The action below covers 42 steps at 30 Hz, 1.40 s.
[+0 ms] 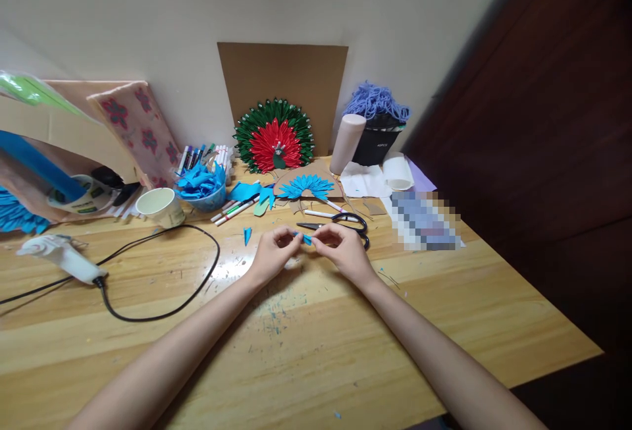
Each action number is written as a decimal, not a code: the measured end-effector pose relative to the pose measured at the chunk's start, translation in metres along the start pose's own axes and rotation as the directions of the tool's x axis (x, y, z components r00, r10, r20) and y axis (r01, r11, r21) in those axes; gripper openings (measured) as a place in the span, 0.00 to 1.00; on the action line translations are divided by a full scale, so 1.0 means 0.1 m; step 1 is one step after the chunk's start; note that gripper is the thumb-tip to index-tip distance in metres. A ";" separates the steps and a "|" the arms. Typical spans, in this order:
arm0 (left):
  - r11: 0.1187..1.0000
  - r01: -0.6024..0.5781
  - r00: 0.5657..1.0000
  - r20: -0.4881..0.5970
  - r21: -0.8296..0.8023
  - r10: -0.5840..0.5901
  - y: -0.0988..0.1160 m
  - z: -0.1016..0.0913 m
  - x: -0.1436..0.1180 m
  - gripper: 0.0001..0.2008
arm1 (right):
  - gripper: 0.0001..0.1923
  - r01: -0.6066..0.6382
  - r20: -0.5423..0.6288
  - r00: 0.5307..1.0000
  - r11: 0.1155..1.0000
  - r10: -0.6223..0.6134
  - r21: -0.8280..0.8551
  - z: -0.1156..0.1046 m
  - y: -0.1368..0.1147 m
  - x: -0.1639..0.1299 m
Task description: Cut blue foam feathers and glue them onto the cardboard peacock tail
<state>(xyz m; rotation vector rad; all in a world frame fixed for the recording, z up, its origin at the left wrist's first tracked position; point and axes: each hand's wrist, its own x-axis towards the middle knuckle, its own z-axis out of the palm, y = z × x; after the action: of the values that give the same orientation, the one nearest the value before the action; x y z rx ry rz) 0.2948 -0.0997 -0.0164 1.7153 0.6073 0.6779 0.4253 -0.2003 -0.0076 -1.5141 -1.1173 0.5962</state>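
Between my two hands is a small piece of blue paper [307,240], its ends pinched by both thumbs and fingertips. My left hand [276,252] grips its left end, while my right hand [343,252] has the right end. Black-handled scissors [363,220] lie just behind my right hand, partly covered by it. A folded blue petal [247,236] rests on the table to the left of my left hand. Farther back, a cardboard piece [332,176] bears a fan of blue petals [307,185].
A white glue gun [64,259] with a looping black cord [217,265] lies at left. Behind it stand a paper cup [160,207] and a bowl of blue pieces [201,186]. A red-green peacock [276,137] leans on cardboard [284,71]; a tumbler [347,143] stands beside it.
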 end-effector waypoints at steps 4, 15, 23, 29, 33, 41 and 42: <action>0.977 -0.150 0.986 -0.048 0.155 0.159 0.08 0.00 -0.01 0.11 | 0.07 -0.032 -0.017 0.999 0.999 0.033 0.042 0.01 0.04 0.03; 0.961 -0.183 0.983 0.008 0.206 0.185 0.07 0.00 -0.04 0.09 | 0.05 0.028 -0.004 1.000 0.999 -0.028 -0.033 0.04 -0.01 -0.01; 0.982 -0.120 0.993 0.006 0.145 0.120 0.02 0.01 -0.02 0.08 | 0.06 0.022 -0.003 1.000 0.998 -0.023 -0.051 0.05 0.04 0.00; 0.989 -0.075 0.997 0.026 0.128 0.072 0.01 0.01 0.00 0.10 | 0.07 -0.038 -0.006 0.999 0.999 0.038 -0.023 0.02 0.04 0.04; 0.991 -0.062 0.997 -0.028 0.116 0.066 -0.03 -0.01 0.03 0.11 | 0.05 -0.009 -0.051 0.999 0.997 0.005 -0.082 -0.01 0.05 0.04; 0.991 0.108 0.985 0.140 -0.079 -0.096 0.00 0.00 0.02 0.19 | 0.04 0.421 -0.029 0.880 0.806 -0.474 -0.416 -0.09 -0.01 0.01; 0.987 0.125 0.978 0.179 -0.102 -0.106 0.00 0.00 0.02 0.19 | 0.05 0.465 0.010 0.859 0.773 -0.511 -0.432 -0.09 -0.01 0.01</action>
<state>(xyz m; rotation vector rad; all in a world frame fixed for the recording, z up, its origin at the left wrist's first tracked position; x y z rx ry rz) 0.2961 -0.0984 -0.0159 1.6009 0.5328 0.4667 0.4328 -0.2035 -0.0040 -1.4966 -1.5532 -0.1036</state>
